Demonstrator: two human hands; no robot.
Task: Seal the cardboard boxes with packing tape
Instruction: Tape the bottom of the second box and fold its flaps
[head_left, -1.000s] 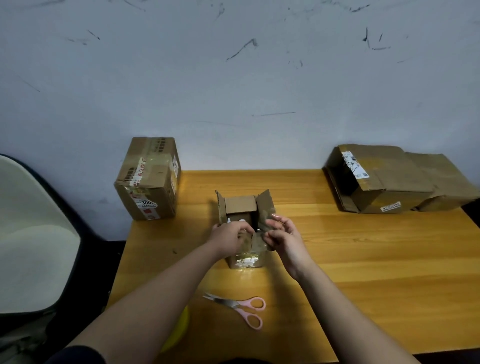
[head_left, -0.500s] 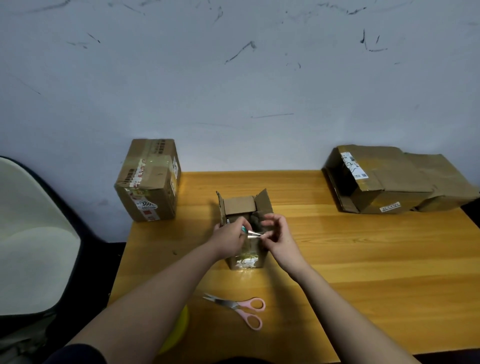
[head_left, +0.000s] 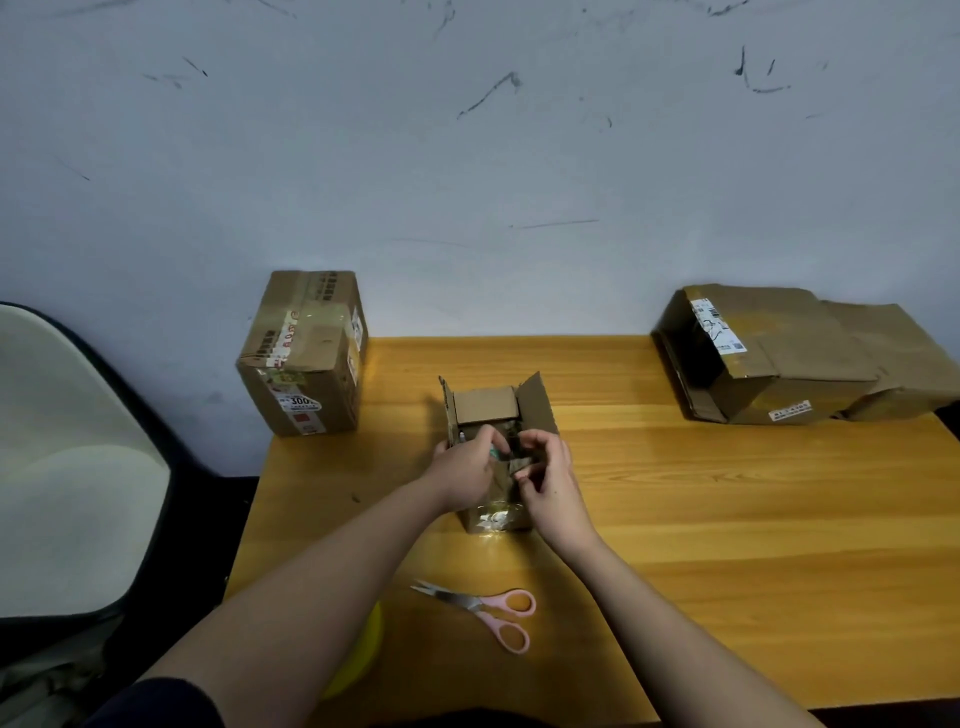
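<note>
Head view looks down on a wooden counter (head_left: 727, 519) set against a scuffed pale wall (head_left: 467, 156). At the centre of the frame stands a small open brown cardboard box (head_left: 488, 410), its far and side flaps up, a patch of shiny tape on the near face low down. Both hands are at its open top. The left hand (head_left: 467, 467) has its fingers curled round something small with a bit of green showing; what it is cannot be made out. The right hand (head_left: 545, 478) has its fingers bent inward and pinching at the near flap or a scrap of brown tape there, touching the box rim; which of the two, I cannot tell. Below them, lower centre, a pair of pink-handled scissors (head_left: 488, 613) lies flat on the counter, apart from the box. A taller taped cardboard box with labels (head_left: 306, 353) sits at the counter's left rear corner, partly overhanging. At the right rear, a flattened, crumpled cardboard box with a white shipping label (head_left: 779, 358) lies against the wall. A pale chair seat with a dark rim (head_left: 67, 467) fills the left edge.
</note>
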